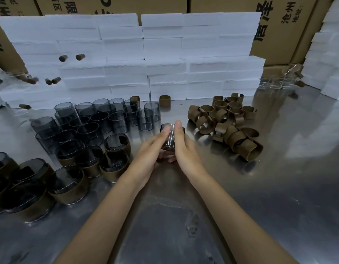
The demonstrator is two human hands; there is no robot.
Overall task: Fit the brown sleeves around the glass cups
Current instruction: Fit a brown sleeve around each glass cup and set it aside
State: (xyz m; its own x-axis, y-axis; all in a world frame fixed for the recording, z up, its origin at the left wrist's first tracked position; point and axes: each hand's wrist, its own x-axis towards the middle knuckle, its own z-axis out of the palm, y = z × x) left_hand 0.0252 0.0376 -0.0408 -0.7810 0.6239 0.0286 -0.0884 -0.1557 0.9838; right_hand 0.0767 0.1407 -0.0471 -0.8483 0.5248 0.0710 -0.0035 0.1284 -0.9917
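A dark glass cup (170,138) with a brown sleeve around it sits between my two hands at the table's centre. My left hand (151,149) grips its left side and my right hand (183,147) grips its right side, thumbs on top. How far the sleeve sits on the cup is hidden by my fingers. A pile of loose brown sleeves (227,124) lies to the right. Several bare glass cups (100,119) stand at the back left. Several cups with sleeves fitted (69,183) stand at the front left.
A wall of white foam blocks (145,60) runs across the back of the steel table (279,187), with cardboard boxes (279,25) behind. More clear glasses (273,82) stand at the back right. One lone sleeve (164,100) stands by the foam.
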